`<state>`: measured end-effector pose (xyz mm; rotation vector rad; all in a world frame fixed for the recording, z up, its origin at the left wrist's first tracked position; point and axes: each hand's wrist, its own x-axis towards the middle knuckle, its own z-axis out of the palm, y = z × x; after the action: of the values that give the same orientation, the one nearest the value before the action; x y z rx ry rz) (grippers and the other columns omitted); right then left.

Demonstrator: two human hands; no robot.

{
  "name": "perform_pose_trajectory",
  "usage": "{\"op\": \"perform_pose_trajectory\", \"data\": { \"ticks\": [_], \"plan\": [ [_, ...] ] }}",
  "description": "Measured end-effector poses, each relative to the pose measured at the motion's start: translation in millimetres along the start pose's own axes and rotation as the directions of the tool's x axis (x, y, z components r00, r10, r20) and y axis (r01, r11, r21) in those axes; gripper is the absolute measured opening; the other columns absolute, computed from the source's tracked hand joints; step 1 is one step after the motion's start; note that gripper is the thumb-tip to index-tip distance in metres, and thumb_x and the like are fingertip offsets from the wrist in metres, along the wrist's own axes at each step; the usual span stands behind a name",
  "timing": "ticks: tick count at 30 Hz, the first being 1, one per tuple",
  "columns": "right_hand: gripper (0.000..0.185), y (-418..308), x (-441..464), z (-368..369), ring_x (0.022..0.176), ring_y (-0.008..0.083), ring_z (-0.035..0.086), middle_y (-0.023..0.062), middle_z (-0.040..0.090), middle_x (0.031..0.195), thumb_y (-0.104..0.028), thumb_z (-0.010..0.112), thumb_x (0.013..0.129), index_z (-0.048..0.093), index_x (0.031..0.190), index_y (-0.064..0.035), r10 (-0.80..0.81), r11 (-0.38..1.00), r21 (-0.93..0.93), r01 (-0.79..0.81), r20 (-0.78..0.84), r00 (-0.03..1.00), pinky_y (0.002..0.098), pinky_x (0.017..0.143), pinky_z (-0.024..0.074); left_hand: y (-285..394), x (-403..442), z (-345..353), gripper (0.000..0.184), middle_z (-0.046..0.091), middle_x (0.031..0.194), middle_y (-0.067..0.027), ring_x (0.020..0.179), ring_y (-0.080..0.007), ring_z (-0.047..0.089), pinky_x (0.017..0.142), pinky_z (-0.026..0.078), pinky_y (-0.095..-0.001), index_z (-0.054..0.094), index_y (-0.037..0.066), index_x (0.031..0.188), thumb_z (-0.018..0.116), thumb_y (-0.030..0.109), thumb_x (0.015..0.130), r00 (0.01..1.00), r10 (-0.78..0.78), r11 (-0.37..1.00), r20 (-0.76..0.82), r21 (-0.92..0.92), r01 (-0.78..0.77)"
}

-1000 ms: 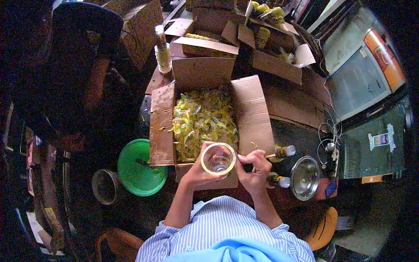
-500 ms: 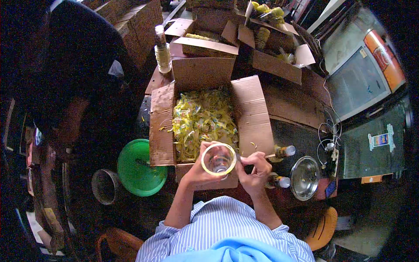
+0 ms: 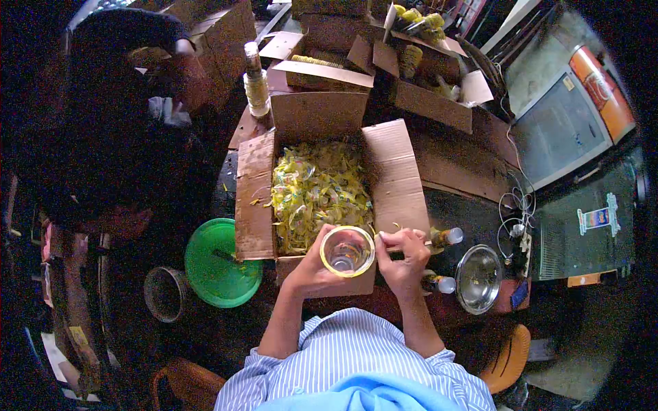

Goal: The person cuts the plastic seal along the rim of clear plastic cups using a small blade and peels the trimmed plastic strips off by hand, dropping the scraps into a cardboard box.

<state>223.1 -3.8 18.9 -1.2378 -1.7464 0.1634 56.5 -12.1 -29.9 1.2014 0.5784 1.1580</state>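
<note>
My left hand (image 3: 312, 270) is wrapped round a clear cup (image 3: 348, 263) with a yellow rim, its mouth turned up toward me. Close to the right side of that rim, my right hand (image 3: 404, 260) has thumb and forefinger pinched together; whatever lies between them is too small to make out. Just beyond both hands stands an open cardboard box (image 3: 394, 171), its flaps folded out. Yellow and clear plastic scraps (image 3: 319, 192) fill it. A small yellow sliver (image 3: 397, 227) shows by the right flap, above my right fingers.
Left of the box are a green basin (image 3: 223, 288) and a grey bucket (image 3: 164, 294). A steel bowl (image 3: 478, 279) and capped bottles (image 3: 449, 237) sit at right. Behind rise a cup stack (image 3: 256, 92) and open cartons (image 3: 432, 106). Another person (image 3: 130, 75) is at left.
The cup and my left hand have shifted slightly right. My right hand has risen a little, its pinched fingertips still by the rim. At left, the other person's arm and a whitish item have moved.
</note>
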Motion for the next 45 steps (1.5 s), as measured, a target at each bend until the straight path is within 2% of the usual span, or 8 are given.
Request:
{"op": "perform_pose_trajectory", "data": {
  "ticks": [5, 14, 17, 20, 23, 26, 36, 45],
  "plan": [
    [0.015, 4, -5, -4, 0.058, 0.0154, 0.054, 0.004, 0.057, 0.063, 0.004, 0.069, 0.062, 0.058, 0.069, -0.0039, 0.174, 0.959, 0.219, -0.178, 0.036, 0.984, 0.0257, 0.056, 0.0397, 3, -2, -2, 0.074, 0.048, 0.113, -0.0099, 0.107, -0.0188, 0.048, 0.093, 0.038, -0.0337, 0.033, 0.005, 0.112, 0.081, 0.024, 0.059, 1.0, 0.012, 1.0, -0.011, -0.027, -0.012],
    [0.017, -9, -7, -8, 0.062, 0.0133, 0.054, 0.0036, 0.057, 0.067, 0.006, 0.069, 0.062, 0.058, 0.071, -0.0046, -0.066, 0.987, 0.148, 0.062, 0.025, 0.998, 0.0253, 0.057, 0.0402, 5, -4, -5, 0.075, 0.048, 0.112, -0.0089, 0.108, -0.0187, 0.048, 0.094, 0.037, -0.0336, 0.032, 0.006, 0.112, 0.081, 0.026, 0.059, 0.999, 0.03, 0.999, -0.037, -0.01, -0.03],
    [0.019, -11, -10, -2, 0.06, 0.0177, 0.057, 0.0025, 0.06, 0.071, -0.001, 0.071, 0.061, 0.06, 0.074, -0.0107, 0.034, 0.993, 0.117, -0.036, 0.022, 0.999, 0.0289, 0.067, 0.0409, 8, -4, -5, 0.074, 0.048, 0.112, -0.0088, 0.108, -0.0187, 0.047, 0.095, 0.037, -0.0335, 0.033, 0.006, 0.111, 0.081, 0.026, 0.059, 1.0, 0.02, 1.0, -0.023, -0.023, -0.021],
    [0.019, -17, -13, -1, 0.067, 0.0186, 0.058, 0.0032, 0.062, 0.077, -0.002, 0.071, 0.061, 0.059, 0.072, -0.0106, 0.237, 0.93, 0.264, -0.257, 0.105, 0.966, 0.0279, 0.068, 0.0416, 10, -6, -5, 0.074, 0.049, 0.112, -0.009, 0.109, -0.0188, 0.047, 0.095, 0.036, -0.0334, 0.034, 0.005, 0.111, 0.081, 0.027, 0.058, 0.999, 0.018, 1.0, -0.033, -0.005, -0.018],
    [0.019, -12, -8, -1, 0.073, 0.0191, 0.059, 0.0041, 0.063, 0.08, -0.002, 0.071, 0.06, 0.058, 0.071, -0.0104, 0.035, 0.978, 0.206, -0.043, 0.045, 0.998, 0.0281, 0.068, 0.0419, 7, -8, -5, 0.074, 0.049, 0.111, -0.0091, 0.109, -0.019, 0.047, 0.095, 0.037, -0.0334, 0.035, 0.005, 0.111, 0.082, 0.027, 0.058, 0.999, 0.033, 0.999, -0.035, -0.017, -0.034],
    [0.019, -11, -14, 0, 0.079, 0.0188, 0.058, 0.0095, 0.06, 0.084, 0.007, 0.067, 0.062, 0.054, 0.068, -0.005, 0.073, 0.955, 0.278, -0.101, 0.109, 0.991, 0.0287, 0.07, 0.0442, 9, -9, -5, 0.074, 0.05, 0.111, -0.0092, 0.108, -0.0193, 0.048, 0.094, 0.037, -0.0336, 0.035, 0.005, 0.111, 0.082, 0.026, 0.058, 0.999, 0.013, 0.999, -0.033, -0.034, -0.014],
    [0.018, -10, -17, 6, 0.074, 0.0202, 0.06, 0.0069, 0.063, 0.082, 0.002, 0.07, 0.06, 0.058, 0.07, -0.0084, 0.116, 0.944, 0.308, -0.117, 0.02, 0.993, 0.0294, 0.068, 0.0448, 11, -10, -8, 0.075, 0.049, 0.112, -0.0087, 0.108, -0.0185, 0.049, 0.094, 0.038, -0.0332, 0.035, 0.005, 0.112, 0.082, 0.026, 0.058, 1.0, 0.007, 0.991, -0.028, 0.131, -0.004],
    [0.018, -9, -19, 8, 0.078, 0.0209, 0.061, 0.0096, 0.064, 0.086, 0.001, 0.071, 0.06, 0.058, 0.07, -0.0071, 0.184, 0.919, 0.345, -0.191, 0.052, 0.982, 0.03, 0.07, 0.0449, 7, -12, -9, 0.075, 0.049, 0.112, -0.0078, 0.107, -0.0181, 0.048, 0.094, 0.037, -0.0331, 0.034, 0.005, 0.114, 0.081, 0.024, 0.06, 0.998, -0.003, 0.997, -0.055, 0.083, 0.008]
  ]
}}
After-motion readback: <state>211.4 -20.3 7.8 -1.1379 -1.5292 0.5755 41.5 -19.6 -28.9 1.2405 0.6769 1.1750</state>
